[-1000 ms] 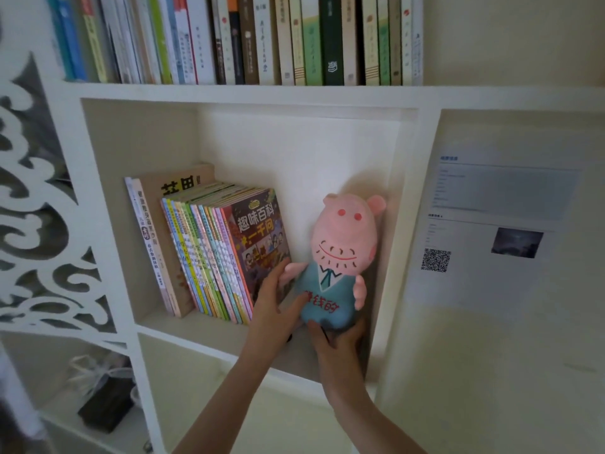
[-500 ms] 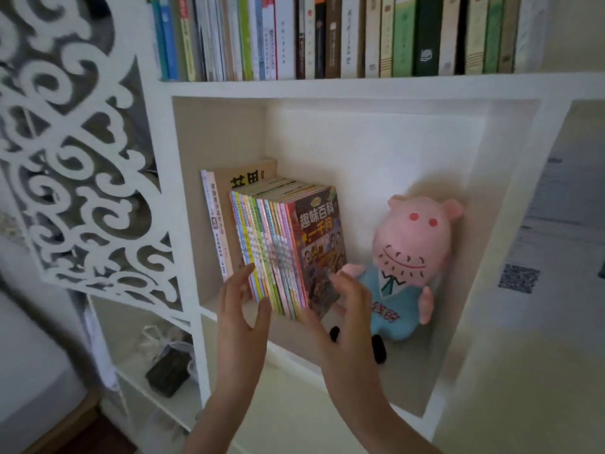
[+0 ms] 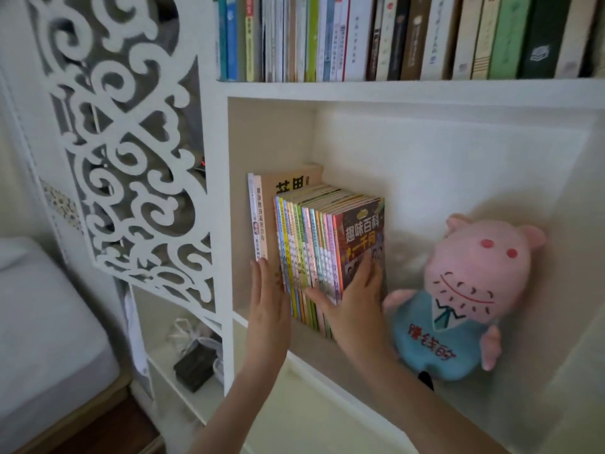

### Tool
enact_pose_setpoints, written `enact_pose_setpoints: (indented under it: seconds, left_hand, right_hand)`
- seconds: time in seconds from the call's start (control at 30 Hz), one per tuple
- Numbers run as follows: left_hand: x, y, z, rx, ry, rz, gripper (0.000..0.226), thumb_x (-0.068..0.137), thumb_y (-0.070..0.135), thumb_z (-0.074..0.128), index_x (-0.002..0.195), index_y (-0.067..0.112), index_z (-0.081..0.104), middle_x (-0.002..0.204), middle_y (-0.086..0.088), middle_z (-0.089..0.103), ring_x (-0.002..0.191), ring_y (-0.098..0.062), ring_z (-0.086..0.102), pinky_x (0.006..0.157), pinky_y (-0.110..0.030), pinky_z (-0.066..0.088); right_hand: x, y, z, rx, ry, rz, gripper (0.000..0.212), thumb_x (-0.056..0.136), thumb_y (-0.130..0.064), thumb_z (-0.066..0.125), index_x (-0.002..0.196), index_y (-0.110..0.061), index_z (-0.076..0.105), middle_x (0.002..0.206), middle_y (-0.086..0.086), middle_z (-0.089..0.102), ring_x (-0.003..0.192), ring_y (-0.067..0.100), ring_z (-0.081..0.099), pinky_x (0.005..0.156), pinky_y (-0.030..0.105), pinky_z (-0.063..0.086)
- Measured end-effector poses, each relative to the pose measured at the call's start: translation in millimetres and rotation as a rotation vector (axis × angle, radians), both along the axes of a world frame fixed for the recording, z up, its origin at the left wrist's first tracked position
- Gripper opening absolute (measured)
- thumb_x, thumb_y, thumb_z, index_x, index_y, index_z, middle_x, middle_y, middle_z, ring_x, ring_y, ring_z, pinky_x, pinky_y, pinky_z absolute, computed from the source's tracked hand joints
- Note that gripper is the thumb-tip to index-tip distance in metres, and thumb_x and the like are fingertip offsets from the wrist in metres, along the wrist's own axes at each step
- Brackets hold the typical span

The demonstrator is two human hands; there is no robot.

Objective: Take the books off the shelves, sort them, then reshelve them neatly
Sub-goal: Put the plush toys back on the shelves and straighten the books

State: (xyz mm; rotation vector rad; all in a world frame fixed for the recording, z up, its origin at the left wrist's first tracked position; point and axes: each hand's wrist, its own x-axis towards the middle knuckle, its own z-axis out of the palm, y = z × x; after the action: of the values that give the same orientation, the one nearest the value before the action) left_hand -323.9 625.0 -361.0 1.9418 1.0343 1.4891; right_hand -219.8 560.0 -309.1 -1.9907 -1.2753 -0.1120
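A set of several thin colourful books [image 3: 314, 244] stands upright in the middle cubby of the white bookshelf [image 3: 327, 90], with a white book and a tan book [image 3: 260, 217] to its left. My left hand [image 3: 270, 299] lies flat with straight fingers against the left side of the set. My right hand [image 3: 353, 299] presses flat on the front cover of the rightmost book, thumb spread across the spines. A long row of upright books [image 3: 393, 37] fills the shelf above.
A pink pig plush toy [image 3: 465, 299] in a blue outfit leans in the cubby's right corner. A white carved fretwork panel [image 3: 131, 152] stands left of the shelf. A dark bundle with cords [image 3: 196, 365] lies in the lower compartment. A bed [image 3: 42, 322] sits at far left.
Both hands left the pig toy and moved left to the thin books, now pressing them from either side. The view shifted left and closer.
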Motion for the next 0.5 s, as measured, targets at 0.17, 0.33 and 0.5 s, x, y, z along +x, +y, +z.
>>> enact_pose_setpoints:
  seconds: [0.17, 0.33, 0.5]
  left_hand:
    - [11, 8, -8, 0.006, 0.083, 0.087, 0.065, 0.100, 0.023, 0.036, 0.152, 0.011, -0.003, 0.159, -0.005, -0.005, 0.147, -0.015, -0.004, 0.119, -0.041, 0.019]
    - [16, 12, -13, 0.031, 0.118, 0.155, 0.073, 0.098, 0.022, 0.045, 0.151, 0.009, -0.003, 0.159, -0.012, 0.000, 0.145, -0.031, 0.011, 0.115, -0.035, 0.014]
    - [12, 15, -13, 0.023, 0.045, 0.122, 0.077, 0.094, 0.009, 0.052, 0.152, 0.014, 0.002, 0.159, -0.007, 0.001, 0.146, -0.027, 0.010, 0.117, -0.043, 0.016]
  right_hand:
    - [11, 12, -6, -0.031, -0.032, -0.014, 0.107, 0.082, -0.063, 0.056, 0.153, -0.012, -0.006, 0.157, 0.009, 0.015, 0.143, 0.029, 0.026, 0.106, 0.042, 0.042]
    - [14, 18, -11, -0.002, -0.045, -0.023, 0.103, 0.081, -0.062, 0.057, 0.153, -0.012, 0.002, 0.153, 0.010, 0.025, 0.137, 0.029, 0.035, 0.101, 0.042, 0.046]
    - [18, 17, -10, 0.016, 0.047, 0.026, 0.106, 0.077, -0.059, 0.066, 0.153, -0.015, 0.007, 0.153, 0.007, 0.025, 0.139, 0.028, 0.032, 0.103, 0.047, 0.043]
